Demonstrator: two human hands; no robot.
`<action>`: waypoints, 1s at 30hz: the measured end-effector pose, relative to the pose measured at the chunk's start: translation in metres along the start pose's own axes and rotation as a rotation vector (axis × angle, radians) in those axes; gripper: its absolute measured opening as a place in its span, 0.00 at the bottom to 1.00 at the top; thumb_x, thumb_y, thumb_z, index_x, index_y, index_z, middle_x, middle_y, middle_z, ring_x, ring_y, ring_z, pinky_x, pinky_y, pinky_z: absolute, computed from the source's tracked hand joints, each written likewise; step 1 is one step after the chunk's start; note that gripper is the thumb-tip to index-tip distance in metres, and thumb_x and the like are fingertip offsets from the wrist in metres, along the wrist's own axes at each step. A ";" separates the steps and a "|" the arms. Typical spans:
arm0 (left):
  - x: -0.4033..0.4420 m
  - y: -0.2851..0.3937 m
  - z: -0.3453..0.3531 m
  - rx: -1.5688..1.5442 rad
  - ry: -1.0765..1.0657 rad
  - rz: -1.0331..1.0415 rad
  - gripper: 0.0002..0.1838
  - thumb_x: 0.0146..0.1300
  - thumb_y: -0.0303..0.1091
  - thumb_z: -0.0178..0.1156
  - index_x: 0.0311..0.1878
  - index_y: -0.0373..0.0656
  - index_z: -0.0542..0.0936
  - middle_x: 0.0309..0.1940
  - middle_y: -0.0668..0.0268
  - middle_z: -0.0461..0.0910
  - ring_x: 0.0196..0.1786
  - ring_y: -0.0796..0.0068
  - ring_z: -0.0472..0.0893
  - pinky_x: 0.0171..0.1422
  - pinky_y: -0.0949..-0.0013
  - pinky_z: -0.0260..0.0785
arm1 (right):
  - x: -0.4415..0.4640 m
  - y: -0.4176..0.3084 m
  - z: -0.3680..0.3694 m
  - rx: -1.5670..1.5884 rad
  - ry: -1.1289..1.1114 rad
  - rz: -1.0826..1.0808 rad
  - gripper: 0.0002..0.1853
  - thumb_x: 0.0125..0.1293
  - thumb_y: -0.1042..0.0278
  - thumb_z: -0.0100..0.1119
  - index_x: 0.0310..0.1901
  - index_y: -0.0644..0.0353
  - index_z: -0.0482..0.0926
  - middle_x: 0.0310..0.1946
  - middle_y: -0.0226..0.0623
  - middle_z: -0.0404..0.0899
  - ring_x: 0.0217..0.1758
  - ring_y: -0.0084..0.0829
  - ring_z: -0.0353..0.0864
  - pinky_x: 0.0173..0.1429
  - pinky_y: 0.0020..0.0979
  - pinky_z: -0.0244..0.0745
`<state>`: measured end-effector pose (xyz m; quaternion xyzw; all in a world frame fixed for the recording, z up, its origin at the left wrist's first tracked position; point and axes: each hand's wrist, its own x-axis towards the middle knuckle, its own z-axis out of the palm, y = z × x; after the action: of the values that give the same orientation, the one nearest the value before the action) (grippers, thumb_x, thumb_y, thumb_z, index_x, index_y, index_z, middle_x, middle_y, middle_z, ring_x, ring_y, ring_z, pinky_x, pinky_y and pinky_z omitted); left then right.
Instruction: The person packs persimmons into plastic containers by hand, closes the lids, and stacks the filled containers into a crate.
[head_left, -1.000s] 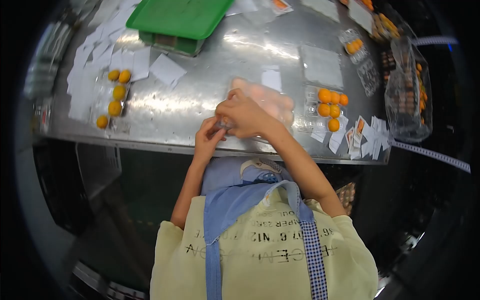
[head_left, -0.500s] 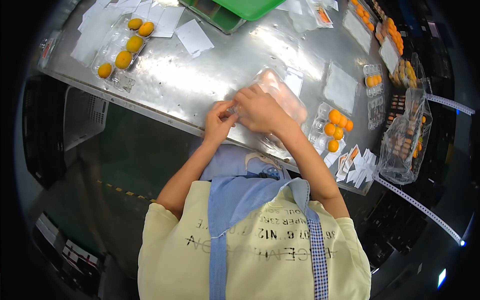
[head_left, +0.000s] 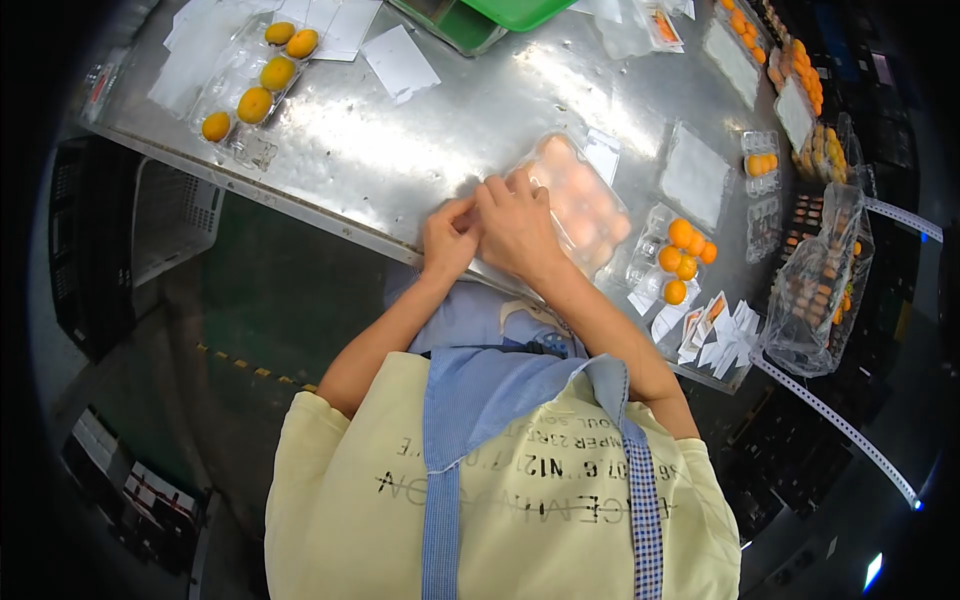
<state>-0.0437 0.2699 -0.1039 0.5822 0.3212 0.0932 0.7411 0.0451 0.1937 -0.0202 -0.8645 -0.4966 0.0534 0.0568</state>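
A clear plastic package (head_left: 578, 200) with several round pinkish-orange items lies at the table's front edge. My right hand (head_left: 515, 225) rests at its left end, fingers bent and pressed against the plastic. Just left of it, my left hand (head_left: 450, 238) has its fingers closed in a pinch, close to the right fingertips. What the left fingers grip is too small and hidden to make out. A white card (head_left: 602, 152) lies behind the package.
Left on the metal table (head_left: 330, 150) is a clear tray with yellow-orange fruit (head_left: 277, 73), near white papers (head_left: 400, 62). A green tray (head_left: 515, 10) stands behind. At right are orange fruit (head_left: 681, 233), a white pad (head_left: 695, 175), cards (head_left: 727, 335) and a plastic-wrapped crate (head_left: 815, 290).
The view has turned and shifted, so the table now slopes down to the right. Both hands remain close together at the package's left end, with small finger movements.
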 end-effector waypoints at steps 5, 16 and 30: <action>0.001 0.001 -0.004 0.052 -0.007 -0.055 0.18 0.56 0.16 0.59 0.51 0.33 0.79 0.33 0.69 0.75 0.36 0.78 0.81 0.39 0.75 0.77 | -0.001 -0.005 -0.012 0.043 0.035 -0.001 0.14 0.43 0.71 0.61 0.35 0.58 0.74 0.38 0.35 0.72 0.48 0.40 0.70 0.40 0.42 0.66; 0.008 -0.007 -0.001 -0.146 0.024 -0.140 0.18 0.57 0.11 0.53 0.51 0.34 0.78 0.33 0.70 0.68 0.32 0.77 0.81 0.37 0.74 0.82 | -0.008 0.054 -0.099 0.426 0.253 0.020 0.18 0.43 0.87 0.49 0.39 0.61 0.72 0.40 0.41 0.73 0.48 0.45 0.72 0.49 0.38 0.70; -0.021 0.084 0.025 0.557 -0.111 0.371 0.23 0.56 0.28 0.65 0.55 0.34 0.73 0.42 0.59 0.74 0.44 0.70 0.77 0.48 0.66 0.72 | -0.011 0.072 -0.105 0.523 0.220 -0.029 0.14 0.45 0.81 0.56 0.37 0.59 0.75 0.38 0.39 0.76 0.45 0.43 0.74 0.48 0.38 0.72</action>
<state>-0.0255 0.2651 -0.0157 0.8150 0.1820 0.1031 0.5404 0.1167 0.1437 0.0731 -0.8139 -0.4690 0.0849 0.3323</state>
